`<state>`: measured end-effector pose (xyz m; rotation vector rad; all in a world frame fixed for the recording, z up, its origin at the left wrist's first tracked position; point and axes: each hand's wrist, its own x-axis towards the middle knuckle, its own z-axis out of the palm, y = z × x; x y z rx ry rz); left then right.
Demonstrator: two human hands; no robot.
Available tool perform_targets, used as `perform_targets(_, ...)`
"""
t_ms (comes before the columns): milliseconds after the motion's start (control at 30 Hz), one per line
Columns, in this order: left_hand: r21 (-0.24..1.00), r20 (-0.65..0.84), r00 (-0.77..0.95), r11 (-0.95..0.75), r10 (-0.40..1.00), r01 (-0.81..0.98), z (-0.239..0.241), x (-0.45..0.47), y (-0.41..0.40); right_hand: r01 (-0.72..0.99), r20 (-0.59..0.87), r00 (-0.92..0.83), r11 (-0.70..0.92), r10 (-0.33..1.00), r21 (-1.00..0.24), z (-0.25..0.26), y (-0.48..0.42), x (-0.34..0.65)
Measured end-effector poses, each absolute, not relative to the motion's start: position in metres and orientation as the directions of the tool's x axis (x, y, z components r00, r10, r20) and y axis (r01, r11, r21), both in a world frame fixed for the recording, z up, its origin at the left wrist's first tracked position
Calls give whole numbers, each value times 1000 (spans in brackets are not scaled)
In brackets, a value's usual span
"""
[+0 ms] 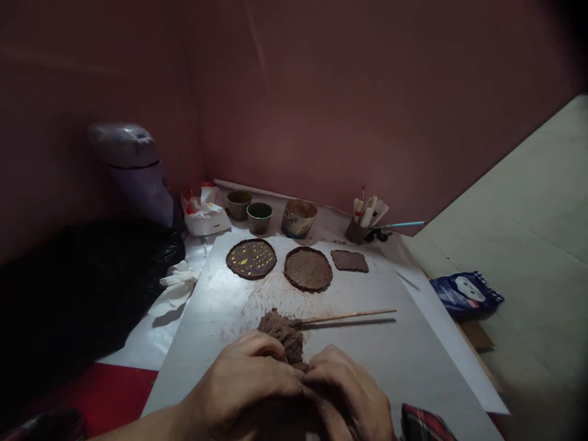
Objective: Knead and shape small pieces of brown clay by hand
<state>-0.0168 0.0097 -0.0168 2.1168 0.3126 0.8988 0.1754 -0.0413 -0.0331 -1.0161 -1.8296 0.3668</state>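
My left hand (pixel 248 376) and my right hand (pixel 349 392) meet at the near side of the white board, fingers curled inward and thumbs close together. A bit of brown clay (pixel 301 367) shows between their fingertips; the rest of what they hold is hidden under the fingers. Just beyond them lies a rough lump of brown clay (pixel 281 334). A thin wooden stick (pixel 349 316) rests with its left end against that lump. Farther back are a round clay piece with yellow marks (pixel 251 258), a plain round one (pixel 308 269) and a small rectangular clay slab (pixel 350 261).
Behind the board (pixel 376 361) stand two cups (pixel 260 218), a stained bowl (pixel 299 218) and a holder of brushes and pens (pixel 357 230). Crumpled tissue (pixel 178 283) and a black plastic bag (pixel 92 282) lie left. A blue packet (pixel 466 294) sits right.
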Motion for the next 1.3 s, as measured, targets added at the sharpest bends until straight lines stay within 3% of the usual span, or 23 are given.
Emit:
perform_targets(100, 739, 479, 734, -672, 483, -40, -14, -16, 10, 456, 602, -92, 571, 793, -683, -34, -43, 174)
perform_targets(233, 715, 505, 762, -692, 406, -105, -19, -12, 14, 396, 562, -154, 572, 812, -718, -36, -47, 174)
perform_targets(433, 522, 648, 694, -846, 315, -103, -13, -11, 17, 450, 523, -123, 517, 843, -728, -38, -47, 175)
perform_targets(467, 499, 643, 700, -863, 311, -76, -5, -12, 17, 455, 535, -132, 531, 834, -715, -37, -46, 175)
perform_targets(533, 499, 484, 814, -866, 321, 45, 10, -13, 16, 467, 556, -135, 547, 820, -694, -36, -46, 176)
perform_targets(767, 335, 417, 884, -940, 210, 66, 22, -14, 12, 563, 566, -20, 477, 824, -674, -30, -48, 178)
perform_targets(900, 338, 424, 881, -939, 211, 62, 20, -13, 12, 556, 543, 56, 426, 838, -714, -30, -48, 178)
perform_targets(1067, 348, 446, 870, -936, 209, 47, 22, -11, 10, 494, 501, -15, 442, 866, -749, -27, -45, 176)
perform_targets(1300, 136, 348, 928, -986, 137, 95, 11, -11, 6, 423, 485, -5, 442, 874, -791, -28, -43, 175)
